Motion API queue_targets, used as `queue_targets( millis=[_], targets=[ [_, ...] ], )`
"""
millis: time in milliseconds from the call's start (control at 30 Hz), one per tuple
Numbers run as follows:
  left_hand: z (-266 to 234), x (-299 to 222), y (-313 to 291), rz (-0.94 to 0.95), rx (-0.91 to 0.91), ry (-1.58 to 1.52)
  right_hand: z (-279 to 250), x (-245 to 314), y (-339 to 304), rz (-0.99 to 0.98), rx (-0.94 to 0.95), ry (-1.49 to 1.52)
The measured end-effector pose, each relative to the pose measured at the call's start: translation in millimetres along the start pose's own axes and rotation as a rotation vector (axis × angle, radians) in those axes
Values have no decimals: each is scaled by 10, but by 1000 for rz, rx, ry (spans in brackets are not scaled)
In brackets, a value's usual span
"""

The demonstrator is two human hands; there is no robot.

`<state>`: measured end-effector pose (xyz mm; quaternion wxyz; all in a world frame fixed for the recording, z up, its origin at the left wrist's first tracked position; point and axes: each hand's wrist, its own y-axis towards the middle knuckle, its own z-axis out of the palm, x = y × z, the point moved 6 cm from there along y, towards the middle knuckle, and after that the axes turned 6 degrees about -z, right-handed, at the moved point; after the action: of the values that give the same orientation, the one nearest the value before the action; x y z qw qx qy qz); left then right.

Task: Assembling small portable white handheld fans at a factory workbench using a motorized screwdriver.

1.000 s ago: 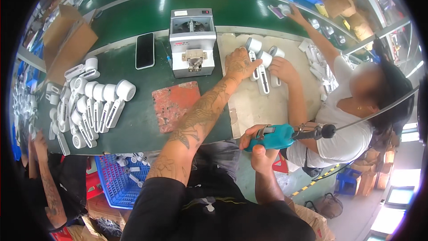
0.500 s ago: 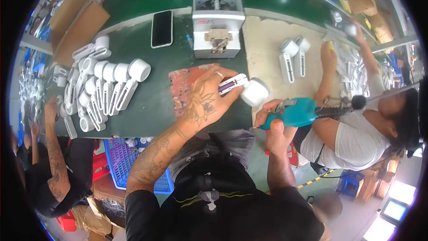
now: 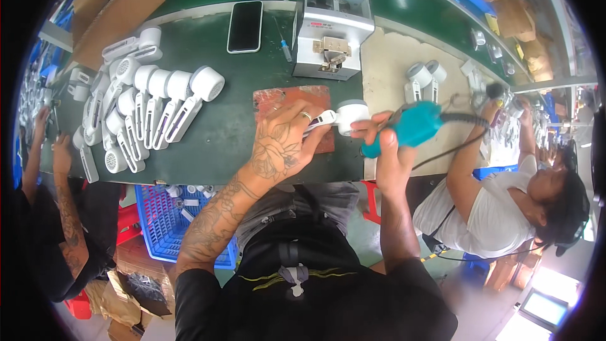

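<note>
My left hand is closed round the slotted handle of a white handheld device with a round head, shaped like a shower head. It is held over a worn red pad on the dark green bench. In my right hand is a teal power tool, seemingly an electric screwdriver, with a black cable running off to the right. Some right fingertips are at the device's round head; whether they touch it I cannot tell. The tool's tip is hard to make out.
Several similar white devices lie bunched at left. A grey machine, a phone and a small screwdriver are at the back. Two devices lie at right, near a co-worker. A blue basket stands below the bench.
The screwdriver has tilted and risen with my right hand. The device's handle has been turned in my left hand, its round head now higher. The whole view has shifted slightly.
</note>
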<state>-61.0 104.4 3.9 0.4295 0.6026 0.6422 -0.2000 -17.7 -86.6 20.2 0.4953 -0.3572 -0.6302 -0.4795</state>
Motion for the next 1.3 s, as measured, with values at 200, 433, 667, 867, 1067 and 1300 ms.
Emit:
queue_targets(
  millis=[200, 433, 667, 867, 1067, 1300],
  targets=[
    [-29, 97, 190, 100, 110, 182, -62, 247, 362, -117, -116, 215],
    [100, 201, 225, 166, 83, 205, 310, 322, 1011, -325, -145, 277],
    [77, 246, 200, 136, 76, 155, 662, 63, 1473, -407, -60, 108],
    [77, 192, 215, 156, 87, 149, 661, -86, 1488, -391, -47, 94],
    [59, 244, 195, 125, 80, 135, 685, 13, 1338, -238, -26, 49],
    [72, 231, 214, 123, 76, 154, 588, 182, 930, -253, 31, 120]
  ],
)
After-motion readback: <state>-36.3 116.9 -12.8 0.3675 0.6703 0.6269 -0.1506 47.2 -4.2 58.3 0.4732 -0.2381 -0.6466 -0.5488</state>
